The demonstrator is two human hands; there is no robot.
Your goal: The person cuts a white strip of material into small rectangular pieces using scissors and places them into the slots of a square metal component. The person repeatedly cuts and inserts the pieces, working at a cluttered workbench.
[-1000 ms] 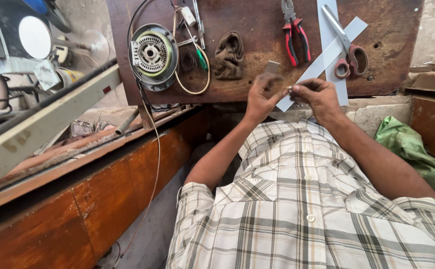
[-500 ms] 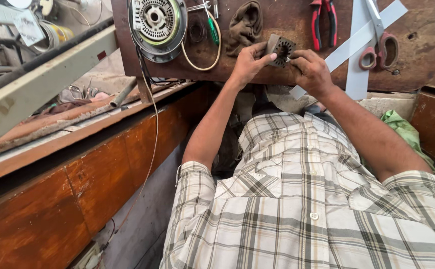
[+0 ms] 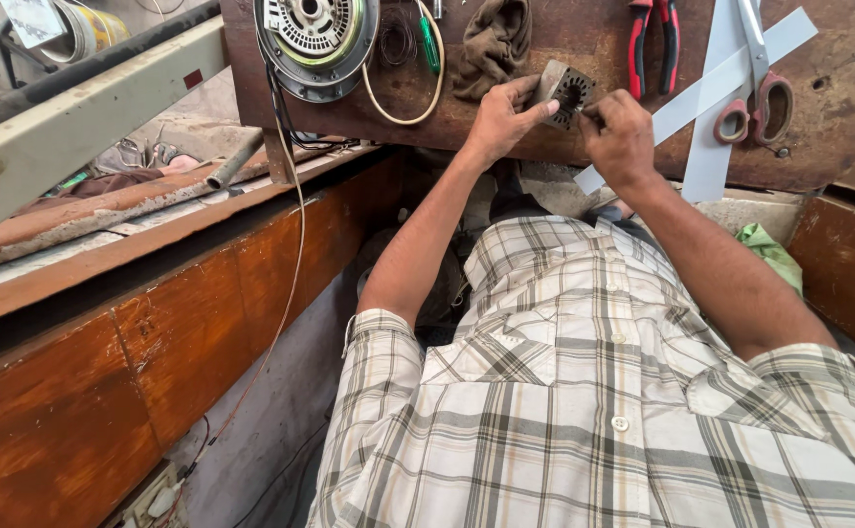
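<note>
Both hands meet at a small motor stator (image 3: 566,93), a squarish grey metal block w/ rounded corners and a round hole in the middle, dark slots around the hole like teeth. It sits at the near edge of the wooden workboard (image 3: 564,147), tilted up toward the camera. The left hand (image 3: 499,117) holds it from the left side, thumb and fingers closed around the block's edge. The right hand (image 3: 621,137) touches its right side w/ fingers curled narrow; I cannot tell if something thin is pinched between them.

The board is dark brown wood, rough, scratched and stained. On it, further from the hands: a big round motor part (image 3: 312,34) of shiny metal w/ green rim at the left, a loop of pale wire (image 3: 418,98) beside it, a green-handled screwdriver (image 3: 429,44), a crumpled brown rag (image 3: 493,44) just behind the left hand. At the right, red-handled pliers (image 3: 651,44), two flat pale grey strips (image 3: 716,88) crossed over each other, and scissors (image 3: 762,98) w/ reddish handles lying on the strips.

The person's checked shirt (image 3: 584,411), cream w/ grey lines, fills the lower part. Left of it is a worn orange-brown wooden panel (image 3: 154,342) and a thin cable (image 3: 291,254) hanging down along it. A green cloth (image 3: 770,254) is near the right arm.
</note>
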